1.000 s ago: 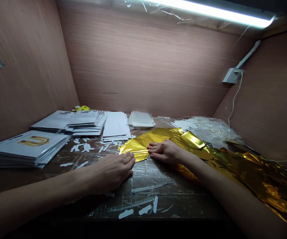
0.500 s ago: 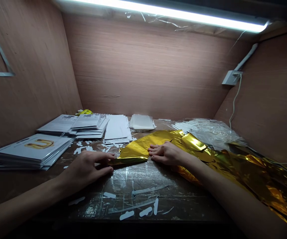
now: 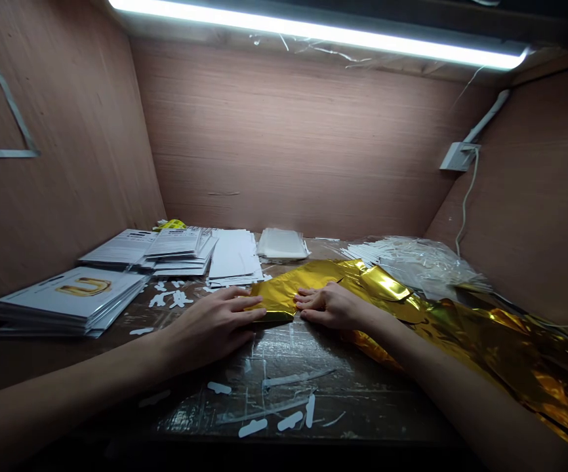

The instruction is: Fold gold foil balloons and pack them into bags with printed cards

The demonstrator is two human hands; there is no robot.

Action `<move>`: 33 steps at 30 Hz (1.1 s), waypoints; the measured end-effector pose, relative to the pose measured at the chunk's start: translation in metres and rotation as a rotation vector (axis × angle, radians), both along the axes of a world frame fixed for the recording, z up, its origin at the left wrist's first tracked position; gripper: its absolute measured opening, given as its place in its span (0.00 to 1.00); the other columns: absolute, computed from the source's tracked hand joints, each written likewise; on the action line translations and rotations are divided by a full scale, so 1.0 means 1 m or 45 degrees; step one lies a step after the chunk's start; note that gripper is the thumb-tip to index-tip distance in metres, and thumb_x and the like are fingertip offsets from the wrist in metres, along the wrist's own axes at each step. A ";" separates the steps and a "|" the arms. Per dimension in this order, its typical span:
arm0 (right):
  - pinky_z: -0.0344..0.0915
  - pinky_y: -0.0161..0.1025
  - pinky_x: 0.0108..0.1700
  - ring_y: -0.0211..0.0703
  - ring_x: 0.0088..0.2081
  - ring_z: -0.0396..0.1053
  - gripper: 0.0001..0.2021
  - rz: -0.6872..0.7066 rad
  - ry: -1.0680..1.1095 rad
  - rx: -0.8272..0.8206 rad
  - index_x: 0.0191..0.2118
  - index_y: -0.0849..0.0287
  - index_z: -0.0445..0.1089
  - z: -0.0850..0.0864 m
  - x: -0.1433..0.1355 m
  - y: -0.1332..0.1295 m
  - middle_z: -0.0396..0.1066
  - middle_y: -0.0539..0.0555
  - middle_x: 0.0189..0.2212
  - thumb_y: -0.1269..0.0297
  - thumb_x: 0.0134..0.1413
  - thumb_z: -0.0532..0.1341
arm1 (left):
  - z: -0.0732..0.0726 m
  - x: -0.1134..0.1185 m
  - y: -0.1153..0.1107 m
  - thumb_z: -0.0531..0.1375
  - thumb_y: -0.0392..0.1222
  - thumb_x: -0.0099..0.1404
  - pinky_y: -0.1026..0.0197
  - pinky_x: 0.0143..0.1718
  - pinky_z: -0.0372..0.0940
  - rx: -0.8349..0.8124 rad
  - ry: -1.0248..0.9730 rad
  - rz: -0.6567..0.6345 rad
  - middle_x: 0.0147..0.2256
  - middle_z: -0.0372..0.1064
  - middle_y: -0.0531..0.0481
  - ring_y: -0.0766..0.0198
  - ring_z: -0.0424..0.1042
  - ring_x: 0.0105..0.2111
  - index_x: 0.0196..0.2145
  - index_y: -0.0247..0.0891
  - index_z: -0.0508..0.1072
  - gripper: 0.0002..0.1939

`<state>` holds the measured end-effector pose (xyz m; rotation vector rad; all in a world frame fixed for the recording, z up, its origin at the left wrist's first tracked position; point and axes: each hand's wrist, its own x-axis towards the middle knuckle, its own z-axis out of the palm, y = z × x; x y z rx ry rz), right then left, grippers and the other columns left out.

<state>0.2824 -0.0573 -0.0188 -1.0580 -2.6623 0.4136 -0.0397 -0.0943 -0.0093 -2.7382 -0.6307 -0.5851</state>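
Flat gold foil (image 3: 288,282), which looks like an uninflated foil balloon, lies on the dark tabletop with its left end narrowed into a folded strip. My left hand (image 3: 220,321) rests over that left end, fingers stretched and fairly flat, covering the tip. Just right of it, my right hand (image 3: 326,305) presses down on the foil with its fingers extended. Under and beyond my right forearm, more crumpled gold foil (image 3: 500,341) spreads to the right edge. What lies beneath the left fingers is hidden.
Stacked white packets (image 3: 67,298), the top one picturing a gold U, stand at left. Behind are white cards (image 3: 235,255), clear sleeves (image 3: 281,242) and a heap of clear plastic (image 3: 422,262). White paper cut-outs (image 3: 253,428) lie scattered. Plywood walls enclose the table.
My left hand has moved right from the foil's left tip and now lies flatter over that end. My right hand stays in nearly the same place on the foil.
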 end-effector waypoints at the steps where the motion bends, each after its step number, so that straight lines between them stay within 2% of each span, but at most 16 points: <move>1: 0.60 0.48 0.68 0.48 0.65 0.63 0.14 0.000 0.005 -0.003 0.53 0.48 0.78 0.000 0.000 0.000 0.72 0.48 0.56 0.61 0.65 0.61 | 0.001 0.005 0.001 0.58 0.37 0.71 0.47 0.56 0.69 0.090 0.047 -0.011 0.56 0.74 0.46 0.50 0.70 0.57 0.55 0.41 0.75 0.16; 5: 0.61 0.47 0.67 0.48 0.65 0.63 0.13 0.006 0.017 0.001 0.52 0.47 0.78 0.000 -0.001 0.000 0.72 0.47 0.56 0.62 0.65 0.61 | 0.001 0.016 0.009 0.57 0.30 0.71 0.45 0.60 0.64 0.448 0.236 -0.004 0.55 0.74 0.41 0.47 0.68 0.60 0.56 0.34 0.74 0.18; 7: 0.61 0.46 0.67 0.49 0.65 0.63 0.13 0.009 0.011 0.008 0.52 0.47 0.78 0.001 -0.001 -0.001 0.72 0.48 0.57 0.63 0.65 0.62 | 0.000 0.017 0.014 0.57 0.28 0.70 0.44 0.61 0.62 0.593 0.240 -0.015 0.53 0.75 0.39 0.47 0.70 0.57 0.55 0.31 0.74 0.17; 9: 0.60 0.46 0.68 0.49 0.65 0.63 0.14 0.008 0.002 0.017 0.52 0.48 0.78 0.002 -0.002 -0.002 0.71 0.49 0.57 0.63 0.64 0.62 | -0.001 0.017 0.021 0.57 0.27 0.70 0.43 0.60 0.62 0.644 0.177 -0.081 0.50 0.78 0.41 0.48 0.73 0.55 0.52 0.31 0.76 0.16; 11: 0.59 0.45 0.68 0.49 0.65 0.63 0.14 0.000 0.001 0.021 0.52 0.49 0.78 0.003 -0.002 -0.002 0.71 0.49 0.57 0.62 0.64 0.61 | -0.001 0.017 0.029 0.57 0.30 0.71 0.45 0.57 0.64 0.535 0.048 -0.206 0.46 0.80 0.45 0.52 0.75 0.52 0.50 0.35 0.77 0.13; 14: 0.60 0.44 0.68 0.50 0.65 0.62 0.14 -0.011 0.012 0.006 0.52 0.49 0.79 0.002 -0.002 -0.001 0.71 0.49 0.57 0.62 0.64 0.61 | -0.003 0.019 0.043 0.61 0.36 0.71 0.54 0.49 0.70 0.144 -0.241 -0.364 0.41 0.81 0.51 0.59 0.79 0.45 0.45 0.41 0.80 0.09; 16: 0.60 0.44 0.68 0.50 0.65 0.63 0.14 -0.004 0.008 -0.004 0.52 0.50 0.79 0.001 -0.002 -0.001 0.72 0.49 0.57 0.62 0.64 0.61 | -0.006 0.020 0.050 0.63 0.39 0.70 0.59 0.44 0.72 -0.096 -0.392 -0.396 0.39 0.82 0.50 0.63 0.81 0.40 0.43 0.42 0.82 0.07; 19: 0.61 0.48 0.67 0.52 0.65 0.64 0.16 -0.028 0.023 0.119 0.54 0.50 0.78 0.001 -0.002 -0.004 0.73 0.52 0.58 0.62 0.62 0.62 | -0.008 0.018 0.052 0.65 0.40 0.68 0.60 0.39 0.75 -0.281 -0.512 -0.309 0.36 0.82 0.48 0.62 0.81 0.35 0.42 0.40 0.83 0.07; 22: 0.59 0.59 0.67 0.57 0.66 0.61 0.21 -0.142 0.167 0.525 0.59 0.53 0.74 0.005 -0.005 -0.015 0.67 0.58 0.63 0.64 0.61 0.62 | -0.008 0.018 0.044 0.66 0.43 0.67 0.62 0.34 0.76 -0.394 -0.675 -0.097 0.36 0.82 0.47 0.61 0.82 0.32 0.42 0.39 0.83 0.09; 24: 0.61 0.61 0.65 0.58 0.63 0.64 0.19 -0.176 0.263 0.662 0.57 0.54 0.75 0.009 -0.011 -0.024 0.70 0.60 0.60 0.63 0.62 0.61 | -0.006 0.019 0.039 0.66 0.44 0.67 0.62 0.32 0.76 -0.441 -0.796 0.033 0.37 0.82 0.47 0.59 0.82 0.31 0.42 0.38 0.84 0.10; 26: 0.68 0.56 0.59 0.56 0.52 0.73 0.14 -0.168 0.297 0.485 0.47 0.54 0.80 0.011 -0.021 -0.032 0.78 0.60 0.47 0.57 0.64 0.60 | -0.004 0.019 0.036 0.66 0.45 0.67 0.60 0.32 0.76 -0.441 -0.884 0.118 0.38 0.82 0.47 0.58 0.82 0.31 0.41 0.38 0.84 0.10; 28: 0.74 0.50 0.47 0.51 0.37 0.77 0.20 -0.191 0.365 -0.005 0.38 0.56 0.81 0.011 -0.030 -0.035 0.79 0.58 0.34 0.48 0.66 0.57 | -0.003 0.020 0.035 0.66 0.44 0.67 0.60 0.32 0.76 -0.407 -0.952 0.143 0.38 0.82 0.47 0.57 0.82 0.32 0.40 0.37 0.84 0.10; 29: 0.76 0.47 0.42 0.49 0.32 0.76 0.24 -0.218 0.451 -0.327 0.39 0.58 0.81 0.011 -0.035 -0.034 0.79 0.58 0.32 0.43 0.66 0.55 | -0.002 0.020 0.034 0.66 0.44 0.66 0.60 0.33 0.76 -0.374 -0.981 0.135 0.38 0.82 0.47 0.57 0.82 0.32 0.40 0.37 0.84 0.09; 31: 0.76 0.43 0.35 0.48 0.31 0.77 0.34 -0.285 0.730 -0.950 0.45 0.62 0.78 0.010 -0.039 -0.028 0.80 0.61 0.36 0.37 0.66 0.48 | -0.001 0.021 0.032 0.67 0.42 0.66 0.61 0.33 0.76 -0.290 -1.014 0.070 0.37 0.82 0.47 0.58 0.82 0.33 0.39 0.37 0.84 0.07; 32: 0.76 0.43 0.36 0.48 0.33 0.78 0.36 -0.322 0.907 -1.172 0.48 0.65 0.76 0.010 -0.039 -0.024 0.80 0.63 0.39 0.36 0.66 0.45 | -0.001 0.021 0.029 0.67 0.40 0.66 0.62 0.34 0.77 -0.247 -0.994 0.003 0.37 0.82 0.48 0.59 0.82 0.33 0.39 0.38 0.84 0.06; 33: 0.77 0.43 0.38 0.48 0.35 0.79 0.37 -0.372 1.093 -1.299 0.49 0.66 0.75 0.010 -0.038 -0.018 0.79 0.65 0.42 0.36 0.66 0.44 | 0.000 0.022 0.027 0.66 0.38 0.66 0.62 0.35 0.77 -0.206 -0.954 -0.088 0.37 0.82 0.48 0.59 0.82 0.34 0.39 0.38 0.83 0.05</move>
